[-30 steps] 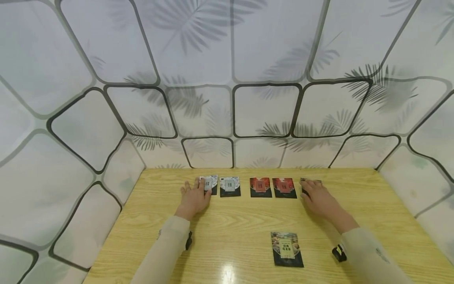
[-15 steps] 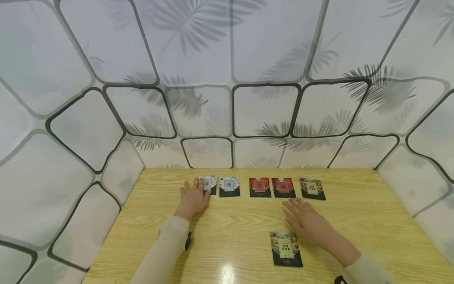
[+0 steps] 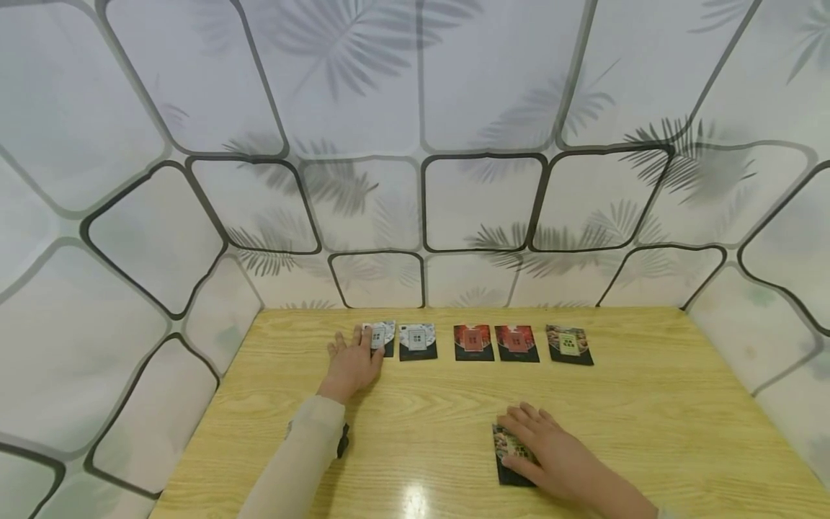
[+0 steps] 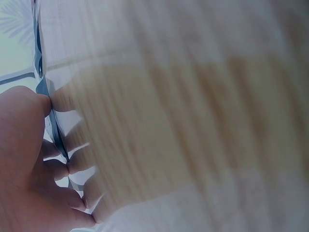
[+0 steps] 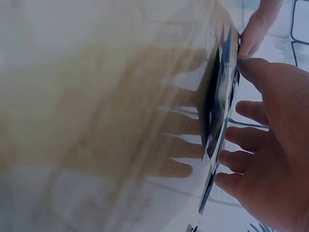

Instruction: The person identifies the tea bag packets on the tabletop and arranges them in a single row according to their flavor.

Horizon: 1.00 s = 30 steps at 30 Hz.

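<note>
My left hand (image 3: 353, 367) rests with extended fingers on the left edge of a white-and-black packet (image 3: 387, 337) at the far left of the row. A matching white-and-black packet (image 3: 418, 342) lies just to its right. Closer to the front, my right hand (image 3: 545, 450) is over a flat packet with a yellow label (image 3: 512, 474), hiding its right part. In the right wrist view, the fingers are spread along that packet (image 5: 218, 101), the thumb by its edge; firm contact cannot be judged. The left wrist view shows fingertips and thumb against the white packet's thin edge (image 4: 55, 130).
Two red-and-black packets, one left (image 3: 474, 342) and one right (image 3: 517, 343), lie mid-row. Another yellow-labelled packet (image 3: 569, 344) ends the row at right. The wooden table (image 3: 402, 425) meets a patterned wall (image 3: 363, 216) at the back and sides.
My right hand has left the yellow-labelled packet at the row's right end and come back toward the front, over the nearer yellow-labelled packet. My left hand has stayed in place.
</note>
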Tool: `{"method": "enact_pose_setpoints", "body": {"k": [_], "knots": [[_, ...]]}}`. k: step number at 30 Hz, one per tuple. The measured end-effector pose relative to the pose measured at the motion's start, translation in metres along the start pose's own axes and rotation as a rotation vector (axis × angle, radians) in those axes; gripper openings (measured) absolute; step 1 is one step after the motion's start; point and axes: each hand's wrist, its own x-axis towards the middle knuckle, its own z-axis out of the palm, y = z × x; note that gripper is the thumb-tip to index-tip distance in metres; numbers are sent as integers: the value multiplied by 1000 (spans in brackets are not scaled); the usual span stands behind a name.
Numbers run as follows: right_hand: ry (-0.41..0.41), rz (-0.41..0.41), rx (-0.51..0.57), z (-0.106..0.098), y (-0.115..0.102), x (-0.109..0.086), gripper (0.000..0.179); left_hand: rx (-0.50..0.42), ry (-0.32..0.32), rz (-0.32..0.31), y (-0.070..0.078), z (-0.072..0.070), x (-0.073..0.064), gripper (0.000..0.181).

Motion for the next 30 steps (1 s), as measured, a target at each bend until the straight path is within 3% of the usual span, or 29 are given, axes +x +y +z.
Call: {"method": "enact_pose_setpoints", "body": {"k": [8, 23, 30], "knots": [[-123, 36, 62, 6, -7, -6, 77, -11, -2, -1, -1, 0, 1, 70], [-93, 30, 8, 5, -16, -14, 73, -5, 0, 9, -1, 2, -1, 70], [-150, 79, 11, 2, -21, -13, 74, -9, -2, 14, -3, -1, 2, 70]]}}
